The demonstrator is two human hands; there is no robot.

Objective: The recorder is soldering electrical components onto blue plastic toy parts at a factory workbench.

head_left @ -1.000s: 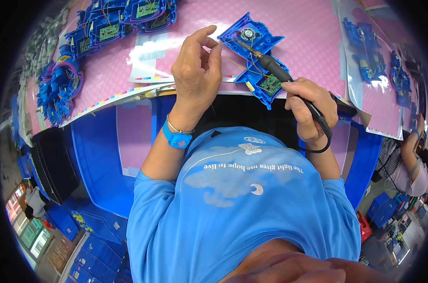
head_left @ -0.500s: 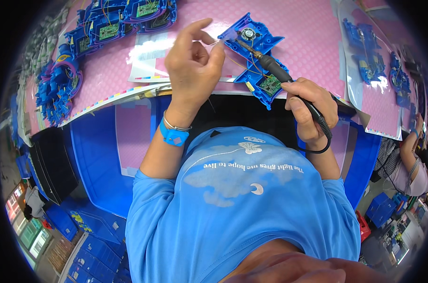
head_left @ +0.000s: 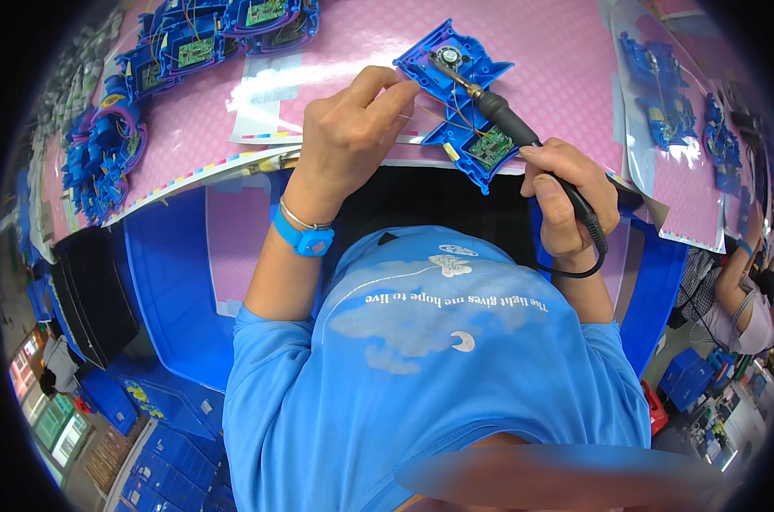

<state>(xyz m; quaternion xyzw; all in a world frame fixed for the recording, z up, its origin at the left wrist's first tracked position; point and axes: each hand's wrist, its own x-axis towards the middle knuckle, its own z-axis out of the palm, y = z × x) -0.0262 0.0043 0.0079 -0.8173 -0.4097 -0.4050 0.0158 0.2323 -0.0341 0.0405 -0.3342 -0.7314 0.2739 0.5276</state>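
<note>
My right hand (head_left: 573, 192) is wrapped round the black handle of a soldering iron (head_left: 508, 119). Its metal tip points up and left, over the opened blue plastic housing (head_left: 484, 70), close beside a small round speaker (head_left: 449, 56). In the lower half of the housing sits a green circuit board (head_left: 491, 147), with thin wires running between the halves. To the left, my left hand (head_left: 353, 128) has its thumb and fingers pinched together near the housing's left edge. A thin wire (head_left: 405, 116) shows at its fingertips; whether it is solder I cannot tell.
Several blue housings with boards and wires (head_left: 191, 51) stand at the back left, above more blue parts (head_left: 105, 154). Bagged blue parts (head_left: 664, 94) lie at the right. Blue bins (head_left: 174, 290) are below the pink table's (head_left: 558, 77) front edge. Another person's arm (head_left: 737, 273) shows far right.
My left hand has come down and turned, its fingers now closer together. The iron's tip has shifted slightly up and right, from the housing's left edge toward the speaker.
</note>
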